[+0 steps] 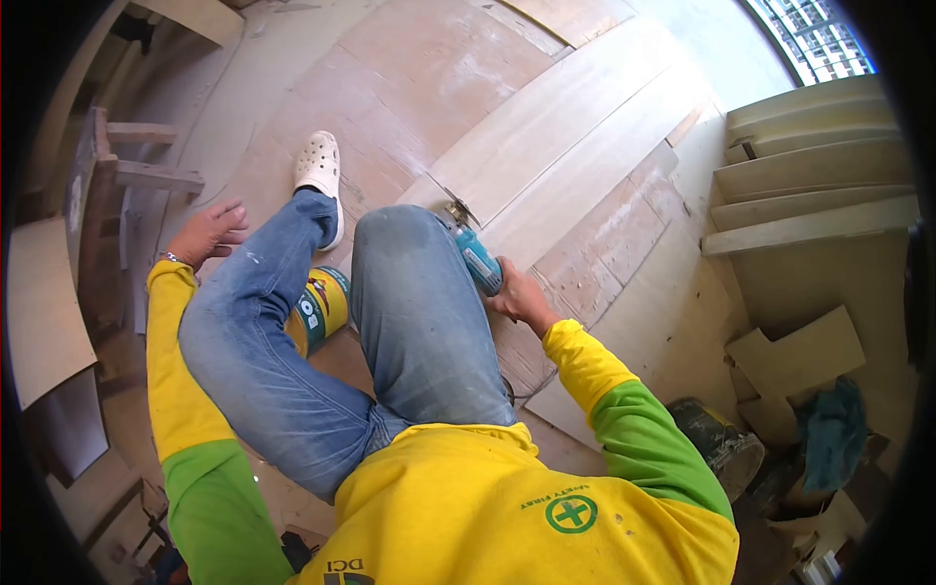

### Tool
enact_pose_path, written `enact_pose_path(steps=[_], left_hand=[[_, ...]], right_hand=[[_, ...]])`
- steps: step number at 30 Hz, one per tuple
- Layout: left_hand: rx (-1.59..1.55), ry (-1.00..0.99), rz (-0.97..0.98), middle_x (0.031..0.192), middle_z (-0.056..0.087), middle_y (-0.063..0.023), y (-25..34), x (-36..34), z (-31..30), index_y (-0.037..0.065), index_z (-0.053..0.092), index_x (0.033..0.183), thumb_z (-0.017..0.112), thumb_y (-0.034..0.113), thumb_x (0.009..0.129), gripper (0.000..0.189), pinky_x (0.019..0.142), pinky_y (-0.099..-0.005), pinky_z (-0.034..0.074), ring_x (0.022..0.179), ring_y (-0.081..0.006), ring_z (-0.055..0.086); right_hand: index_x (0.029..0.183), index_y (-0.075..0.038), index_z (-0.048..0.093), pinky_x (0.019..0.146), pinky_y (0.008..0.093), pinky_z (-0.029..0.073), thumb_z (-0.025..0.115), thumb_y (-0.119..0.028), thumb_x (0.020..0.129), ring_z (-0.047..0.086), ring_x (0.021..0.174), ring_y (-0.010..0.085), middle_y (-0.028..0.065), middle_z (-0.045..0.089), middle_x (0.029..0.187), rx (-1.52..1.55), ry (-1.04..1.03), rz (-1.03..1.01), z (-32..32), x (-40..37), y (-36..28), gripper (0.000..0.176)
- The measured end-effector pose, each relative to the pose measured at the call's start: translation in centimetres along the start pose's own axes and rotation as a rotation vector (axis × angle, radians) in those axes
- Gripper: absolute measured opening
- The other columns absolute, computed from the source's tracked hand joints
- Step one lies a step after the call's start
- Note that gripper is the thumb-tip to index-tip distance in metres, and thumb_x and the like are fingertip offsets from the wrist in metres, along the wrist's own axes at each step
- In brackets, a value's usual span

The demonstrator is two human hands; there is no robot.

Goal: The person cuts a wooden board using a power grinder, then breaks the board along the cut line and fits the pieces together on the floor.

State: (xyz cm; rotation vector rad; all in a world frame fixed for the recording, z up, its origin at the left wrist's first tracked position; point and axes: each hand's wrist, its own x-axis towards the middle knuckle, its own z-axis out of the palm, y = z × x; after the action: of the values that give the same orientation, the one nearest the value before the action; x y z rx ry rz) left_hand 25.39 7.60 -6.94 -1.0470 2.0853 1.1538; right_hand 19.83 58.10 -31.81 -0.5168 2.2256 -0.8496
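My right hand (525,296) is wrapped round the rear of a teal power tool (477,255) beside my bent knee. The tool's metal head lies over the near end of a pale wooden board (526,146) on the floor. Out to the left, my left hand (209,234) hangs beside my other leg, its fingers slightly bent and apart, holding nothing. A yellow and green tin (322,304) shows between my legs, partly hidden by them.
Wooden shelving (809,175) stands at the right. Below it are cut board pieces (799,351), a dark bucket (717,444) and a teal cloth (834,429). A wooden frame (97,195) and a leaning panel (44,312) are at the left.
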Motion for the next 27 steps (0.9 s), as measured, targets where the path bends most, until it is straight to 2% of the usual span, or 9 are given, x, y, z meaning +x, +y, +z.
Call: enact_pose_path(steps=[4, 7, 10, 14, 16, 19, 23, 27], left_hand=[[0.012, 0.016, 0.006, 0.118, 0.064, -0.0097, 0.5, -0.6, 0.4, 0.008, 0.045, 0.144, 0.063, 0.05, 0.09, 0.071, 0.081, -0.0304, 0.049, 0.095, -0.0161, 0.061], [0.004, 0.02, -0.003, 0.118, 0.064, -0.0102, 0.2, -0.5, 0.4, 0.007, 0.046, 0.143, 0.063, 0.049, 0.09, 0.069, 0.081, -0.0302, 0.049, 0.095, -0.0162, 0.062], [0.008, 0.027, -0.016, 0.117, 0.064, -0.0104, 0.4, -0.9, 0.6, 0.007, 0.047, 0.142, 0.063, 0.048, 0.09, 0.068, 0.08, -0.0303, 0.049, 0.095, -0.0164, 0.062], [0.006, 0.014, -0.005, 0.117, 0.063, -0.0107, 0.5, -0.9, 0.7, 0.008, 0.047, 0.142, 0.063, 0.049, 0.09, 0.068, 0.082, -0.0309, 0.049, 0.096, -0.0169, 0.062], [0.006, 0.012, 0.003, 0.118, 0.063, -0.0107, 0.6, -0.8, 0.7, 0.008, 0.047, 0.142, 0.062, 0.049, 0.091, 0.068, 0.082, -0.0311, 0.049, 0.096, -0.0171, 0.062], [0.012, 0.012, 0.003, 0.119, 0.063, -0.0107, 0.8, -0.8, 0.6, 0.008, 0.046, 0.143, 0.061, 0.049, 0.091, 0.068, 0.083, -0.0314, 0.049, 0.097, -0.0172, 0.061], [0.009, 0.011, -0.009, 0.119, 0.063, -0.0103, 0.6, -0.5, 0.7, 0.008, 0.045, 0.144, 0.061, 0.049, 0.092, 0.068, 0.084, -0.0312, 0.049, 0.098, -0.0172, 0.061], [0.012, 0.002, -0.01, 0.119, 0.063, -0.0102, 0.5, -0.8, 0.6, 0.008, 0.045, 0.144, 0.061, 0.05, 0.092, 0.069, 0.084, -0.0311, 0.049, 0.098, -0.0172, 0.061]], right_hand=[[0.127, -0.005, 0.046, 0.078, 0.0496, 0.051, 0.07, -0.034, 0.074, 0.064, 0.088, 0.0472, 0.0304, 0.065, 0.093, -0.011, -0.012, 0.013, -0.4, 1.9, -2.1, 0.065], [0.122, -0.004, 0.047, 0.075, 0.0507, 0.051, 0.072, -0.029, 0.068, 0.064, 0.085, 0.0474, 0.0297, 0.065, 0.09, 0.012, 0.053, -0.046, -0.1, 3.8, -3.0, 0.064], [0.12, -0.003, 0.048, 0.075, 0.0508, 0.051, 0.072, -0.028, 0.069, 0.064, 0.085, 0.0475, 0.0296, 0.065, 0.09, -0.026, 0.048, -0.041, 0.3, 5.1, -3.2, 0.062], [0.121, -0.005, 0.048, 0.075, 0.0504, 0.051, 0.072, -0.028, 0.068, 0.064, 0.085, 0.0474, 0.0292, 0.065, 0.089, -0.011, 0.059, -0.072, 0.2, 3.6, -2.5, 0.062], [0.125, -0.004, 0.047, 0.077, 0.0502, 0.05, 0.072, -0.037, 0.073, 0.064, 0.089, 0.0476, 0.0299, 0.065, 0.093, 0.002, -0.02, 0.002, -0.4, 2.0, -2.2, 0.067], [0.126, -0.004, 0.047, 0.078, 0.0497, 0.05, 0.072, -0.035, 0.073, 0.064, 0.088, 0.047, 0.0296, 0.065, 0.092, -0.016, 0.004, -0.011, 0.2, 0.6, -0.6, 0.067], [0.127, -0.005, 0.046, 0.078, 0.05, 0.05, 0.072, -0.035, 0.073, 0.064, 0.09, 0.047, 0.0296, 0.065, 0.094, 0.004, -0.031, 0.043, -0.2, 0.6, -1.3, 0.067], [0.127, -0.004, 0.046, 0.079, 0.0511, 0.05, 0.071, -0.037, 0.074, 0.063, 0.091, 0.0477, 0.0301, 0.065, 0.096, -0.026, -0.003, 0.0, -0.1, 1.9, -1.8, 0.067]])
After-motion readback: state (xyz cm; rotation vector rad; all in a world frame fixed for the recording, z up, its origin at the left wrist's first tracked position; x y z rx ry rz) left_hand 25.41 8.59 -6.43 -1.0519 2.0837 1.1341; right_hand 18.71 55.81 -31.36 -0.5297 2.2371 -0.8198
